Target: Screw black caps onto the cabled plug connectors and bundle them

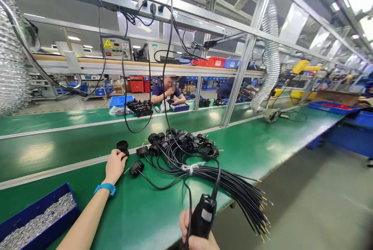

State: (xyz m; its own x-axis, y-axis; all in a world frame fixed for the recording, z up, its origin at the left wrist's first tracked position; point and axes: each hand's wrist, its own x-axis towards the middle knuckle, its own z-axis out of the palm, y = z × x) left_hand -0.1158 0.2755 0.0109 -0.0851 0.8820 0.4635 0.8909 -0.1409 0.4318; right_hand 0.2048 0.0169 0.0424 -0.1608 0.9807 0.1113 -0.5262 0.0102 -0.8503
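My left hand (pixel 115 165), with a blue band at the wrist, pinches the lower part of a black round plastic housing (pixel 122 145) near the metal strip across the bench. My right hand (pixel 201 238) is wrapped round a black corded power tool (pixel 203 215) at the bench's front edge; its working end is hidden. Between and beyond my hands lies a bundle of black cables (pixel 201 171), tied with clear plastic. Their far ends carry several black round connectors (pixel 182 141). Bare wire tips hang over the edge at right. One cabled connector (pixel 136 168) rests apart, just right of my left hand.
A blue bin (pixel 68 191) of small metal parts stands at lower left. Metal posts (pixel 240 81) carry a shelf with a control box (pixel 115 48) and dangling cords. A ducting hose (pixel 269 55) hangs at right. Across the bench sits a co-worker (pixel 167 90).
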